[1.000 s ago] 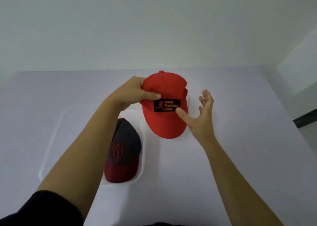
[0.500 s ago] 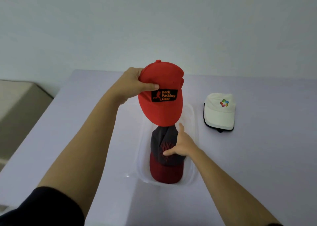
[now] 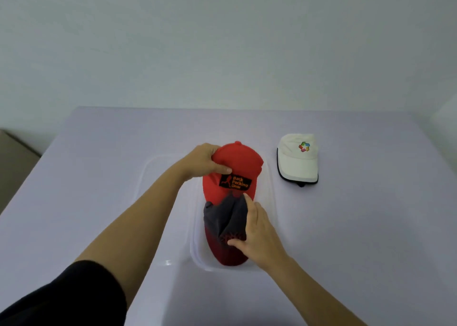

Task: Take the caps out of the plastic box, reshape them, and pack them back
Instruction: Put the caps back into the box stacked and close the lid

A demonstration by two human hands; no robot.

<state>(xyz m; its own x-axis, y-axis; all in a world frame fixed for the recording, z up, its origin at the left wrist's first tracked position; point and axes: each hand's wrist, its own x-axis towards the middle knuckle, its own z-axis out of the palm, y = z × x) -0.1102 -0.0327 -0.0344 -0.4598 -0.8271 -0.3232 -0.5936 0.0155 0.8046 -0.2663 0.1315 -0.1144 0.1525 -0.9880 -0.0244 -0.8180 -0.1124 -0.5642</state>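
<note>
A clear plastic box (image 3: 270, 202) sits in the middle of the table. Inside it lies a dark grey cap with a red brim (image 3: 222, 229), brim toward me. My right hand (image 3: 257, 234) rests on that cap, thumb on the brim's edge and forefinger stretched toward its crown. A red cap with a black "Back Packing Gear" patch (image 3: 237, 167) is at the box's far end, its brim tucked behind the dark cap's crown. My left hand (image 3: 205, 162) grips the red cap's crown from the left, thumb on its front.
A white cap with a coloured logo (image 3: 298, 160) lies on the pale purple table (image 3: 99, 177) to the right of the box. The wall stands behind the table. A beige surface (image 3: 12, 162) shows past the table's left edge.
My left hand has lowered the red cap from above the box down into its far end. My right hand went from the red cap's brim to the dark cap and stays on it.
</note>
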